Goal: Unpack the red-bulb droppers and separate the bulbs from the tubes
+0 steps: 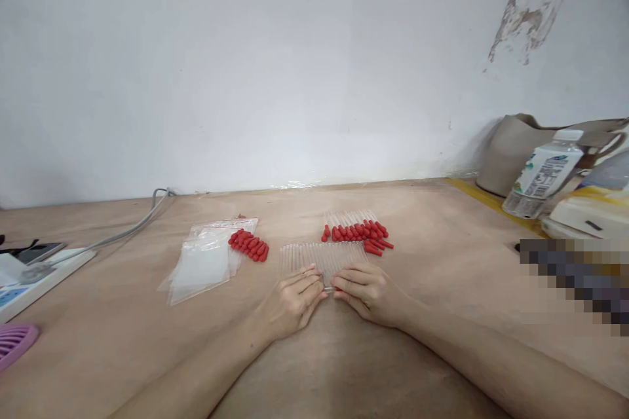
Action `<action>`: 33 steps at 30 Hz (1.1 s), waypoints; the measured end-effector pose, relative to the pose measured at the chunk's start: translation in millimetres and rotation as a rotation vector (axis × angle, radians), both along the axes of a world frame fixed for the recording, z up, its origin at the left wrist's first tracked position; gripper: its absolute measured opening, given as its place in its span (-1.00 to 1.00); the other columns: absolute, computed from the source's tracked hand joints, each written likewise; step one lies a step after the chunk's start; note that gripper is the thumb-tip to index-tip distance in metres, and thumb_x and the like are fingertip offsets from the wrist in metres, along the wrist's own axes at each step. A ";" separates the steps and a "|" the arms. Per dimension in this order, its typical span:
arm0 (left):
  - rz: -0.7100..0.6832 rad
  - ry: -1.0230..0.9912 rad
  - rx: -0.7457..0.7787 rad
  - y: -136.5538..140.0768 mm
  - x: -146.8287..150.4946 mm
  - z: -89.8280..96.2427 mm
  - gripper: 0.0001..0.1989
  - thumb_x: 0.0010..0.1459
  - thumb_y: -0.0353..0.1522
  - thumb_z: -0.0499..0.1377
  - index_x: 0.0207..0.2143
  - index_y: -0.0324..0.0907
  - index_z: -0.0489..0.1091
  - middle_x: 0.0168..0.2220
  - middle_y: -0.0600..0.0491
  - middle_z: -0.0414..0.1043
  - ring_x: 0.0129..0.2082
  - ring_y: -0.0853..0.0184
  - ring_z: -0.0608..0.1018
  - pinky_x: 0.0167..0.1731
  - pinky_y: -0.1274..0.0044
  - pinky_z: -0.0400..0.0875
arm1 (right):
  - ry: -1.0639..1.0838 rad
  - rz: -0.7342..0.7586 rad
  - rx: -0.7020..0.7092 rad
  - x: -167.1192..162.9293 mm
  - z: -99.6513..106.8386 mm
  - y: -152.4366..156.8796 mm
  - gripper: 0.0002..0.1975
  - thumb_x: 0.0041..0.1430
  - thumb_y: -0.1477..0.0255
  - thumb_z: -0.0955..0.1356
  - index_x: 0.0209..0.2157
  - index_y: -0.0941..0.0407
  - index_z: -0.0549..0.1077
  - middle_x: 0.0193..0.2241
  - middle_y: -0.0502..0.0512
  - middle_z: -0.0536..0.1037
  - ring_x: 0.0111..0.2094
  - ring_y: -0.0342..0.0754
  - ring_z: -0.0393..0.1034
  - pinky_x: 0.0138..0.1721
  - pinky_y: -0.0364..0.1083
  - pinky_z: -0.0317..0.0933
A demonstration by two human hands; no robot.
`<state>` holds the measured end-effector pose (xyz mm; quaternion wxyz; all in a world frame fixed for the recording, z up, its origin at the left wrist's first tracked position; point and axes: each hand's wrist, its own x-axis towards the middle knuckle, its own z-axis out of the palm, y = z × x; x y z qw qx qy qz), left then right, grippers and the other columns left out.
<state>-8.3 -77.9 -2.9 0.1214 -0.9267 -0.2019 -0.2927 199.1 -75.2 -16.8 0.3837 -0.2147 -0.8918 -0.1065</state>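
Observation:
In the head view, a row of clear glass dropper tubes (324, 254) lies side by side on the table in front of me. My left hand (295, 298) is closed at the near left of this row, its fingers pinching a clear tube whose end shows between the hands. Facing it, my right hand (371, 291) is closed too, with a speck of red rubber bulb (337, 288) showing at its fingertips. Most of that bulb is hidden. Behind the row lie tubes fitted with red bulbs (361, 230). A few loose red bulbs (374, 247) rest beside them.
On the left, a heap of red bulbs (248, 245) sits at the edge of clear plastic bags (201, 262). Farther left are a power strip (54, 275) with a grey cable and a pink slatted item (17, 345). A bottle (545, 173) and a grey-brown container (508, 150) stand at right.

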 end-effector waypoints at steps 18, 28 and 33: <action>-0.066 -0.038 -0.110 -2.0 -4.4 -1.1 -0.85 0.15 -0.50 0.00 -0.26 -0.25 0.33 -0.29 -0.01 0.47 -0.11 0.37 0.45 0.04 0.41 0.28 | -0.103 0.039 0.278 10.4 6.1 -1.8 -0.80 0.13 0.53 0.27 -0.18 0.22 0.40 -0.26 0.11 0.52 -0.22 -0.06 0.37 -0.21 -0.08 0.32; -0.066 -0.040 0.034 -0.4 -4.4 0.6 -0.83 0.13 -0.49 0.03 -0.24 -0.26 0.36 -0.12 -0.08 0.43 -0.04 0.27 0.41 0.03 0.30 0.27 | -0.136 0.063 0.416 12.5 14.4 -3.0 -0.79 0.14 0.60 0.22 -0.21 0.33 0.41 -0.30 0.20 0.53 -0.20 -0.03 0.38 -0.21 -0.06 0.34; -0.052 -0.023 0.069 -1.8 -3.6 3.0 -0.86 0.13 -0.48 0.04 -0.29 -0.25 0.37 -0.13 -0.07 0.44 -0.06 0.27 0.43 0.04 0.26 0.23 | -0.167 0.018 0.448 13.7 13.6 -3.0 -0.81 0.14 0.58 0.24 -0.23 0.30 0.42 -0.29 0.18 0.53 -0.21 -0.05 0.38 -0.20 -0.07 0.33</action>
